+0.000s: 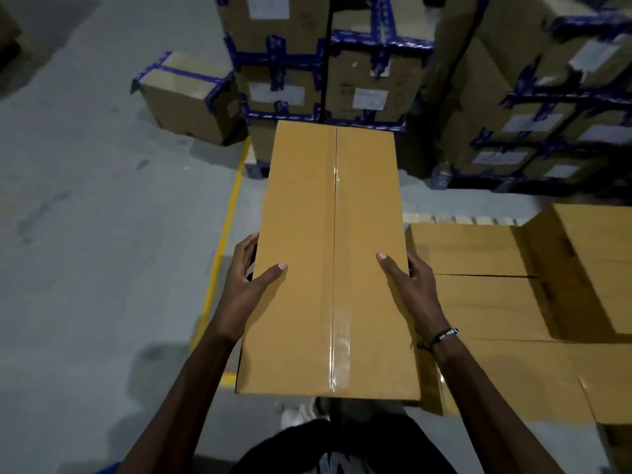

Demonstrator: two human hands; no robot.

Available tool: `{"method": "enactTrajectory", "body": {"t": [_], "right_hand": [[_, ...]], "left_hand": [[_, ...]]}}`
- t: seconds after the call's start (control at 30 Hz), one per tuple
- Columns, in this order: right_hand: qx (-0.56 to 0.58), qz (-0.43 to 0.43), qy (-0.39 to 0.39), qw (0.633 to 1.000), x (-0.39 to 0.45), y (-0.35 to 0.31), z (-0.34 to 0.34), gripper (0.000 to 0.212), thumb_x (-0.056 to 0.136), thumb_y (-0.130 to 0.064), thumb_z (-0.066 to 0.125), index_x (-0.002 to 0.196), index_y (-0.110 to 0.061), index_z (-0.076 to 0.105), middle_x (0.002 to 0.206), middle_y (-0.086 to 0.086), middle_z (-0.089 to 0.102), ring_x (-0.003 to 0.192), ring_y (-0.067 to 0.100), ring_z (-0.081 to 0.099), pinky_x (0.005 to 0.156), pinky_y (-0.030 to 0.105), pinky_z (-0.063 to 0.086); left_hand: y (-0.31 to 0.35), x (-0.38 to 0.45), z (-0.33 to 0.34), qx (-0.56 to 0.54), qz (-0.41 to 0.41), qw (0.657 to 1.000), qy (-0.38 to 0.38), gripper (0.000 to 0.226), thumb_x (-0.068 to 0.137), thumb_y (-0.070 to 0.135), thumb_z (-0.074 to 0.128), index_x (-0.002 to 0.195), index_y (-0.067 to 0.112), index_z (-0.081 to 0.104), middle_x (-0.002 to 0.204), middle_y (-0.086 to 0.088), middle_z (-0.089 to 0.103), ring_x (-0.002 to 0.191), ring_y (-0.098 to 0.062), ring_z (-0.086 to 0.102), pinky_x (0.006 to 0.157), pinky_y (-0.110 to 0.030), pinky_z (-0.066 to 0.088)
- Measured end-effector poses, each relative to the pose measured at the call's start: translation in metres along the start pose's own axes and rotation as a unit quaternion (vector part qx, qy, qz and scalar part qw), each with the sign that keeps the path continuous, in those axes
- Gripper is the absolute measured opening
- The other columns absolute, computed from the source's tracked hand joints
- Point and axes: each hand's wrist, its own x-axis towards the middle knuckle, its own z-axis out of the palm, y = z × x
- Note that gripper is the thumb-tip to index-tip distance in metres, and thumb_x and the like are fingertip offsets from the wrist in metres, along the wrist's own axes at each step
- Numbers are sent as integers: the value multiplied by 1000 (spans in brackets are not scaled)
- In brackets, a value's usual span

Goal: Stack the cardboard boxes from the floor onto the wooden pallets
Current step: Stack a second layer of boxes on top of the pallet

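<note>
Both hands gripping carried box (328, 261) by its sides, left hand (251, 278), right hand (410, 285), thumbs on top; long axis pointing away from body; stacked boxes (478, 285) on pallet (461, 218) lying just right, so right hand nearer.

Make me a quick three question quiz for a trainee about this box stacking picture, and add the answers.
1. True or false: the carried box is held by one hand only.
2. What colour is the tape on the stacked boxes ahead? A) red B) blue C) green
3. Fill in: the floor line left of the carried box is ____.

Key: 1. False: the left hand and right hand grip opposite sides, thumbs on top. 2. B. 3. Yellow.
</note>
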Motion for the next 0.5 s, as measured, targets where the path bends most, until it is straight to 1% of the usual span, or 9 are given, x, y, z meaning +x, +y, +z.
{"method": "enactTrajectory", "body": {"t": [0.03,0.1,0.2,0.3,0.4,0.5], "right_hand": [[10,4,13,1000,10,-2,1,55,92,-49,73,142,-30,61,131,-16,68,121,0,62,109,37,49],[22,9,43,999,31,-5,-1,51,93,-46,72,141,-31,62,128,-18,70,118,-1,63,107,37,51],[29,12,94,995,72,-8,-6,51,92,-47,73,141,-32,62,125,-21,71,116,-4,64,107,37,51],[37,13,136,990,117,-10,-16,51,92,-48,74,140,-32,63,125,-21,71,119,0,64,109,43,51],[57,12,174,983,155,-18,-28,50,93,-46,74,140,-33,63,126,-19,71,121,4,64,109,45,51],[69,19,222,972,190,-26,-43,51,93,-43,75,141,-32,62,124,-19,72,118,3,65,107,43,52]], "left_hand": [[5,19,2,2,3,1000,-16,66,91,33,79,141,56,42,147,36,44,139,13,38,112,-27,37],[14,60,12,2,7,999,-47,65,90,33,79,140,56,43,144,35,47,138,10,43,111,-29,41],[25,125,34,19,21,996,-87,65,90,31,79,141,52,44,145,29,50,137,4,47,113,-40,44],[40,189,61,33,25,992,-121,66,90,28,80,143,47,45,146,24,51,137,-2,49,112,-48,47],[61,247,92,46,33,985,-161,64,91,26,79,142,47,46,145,25,52,135,1,50,110,-44,47],[82,301,126,47,43,976,-209,63,91,27,79,140,50,46,143,26,53,130,5,53,102,-36,51]]}}
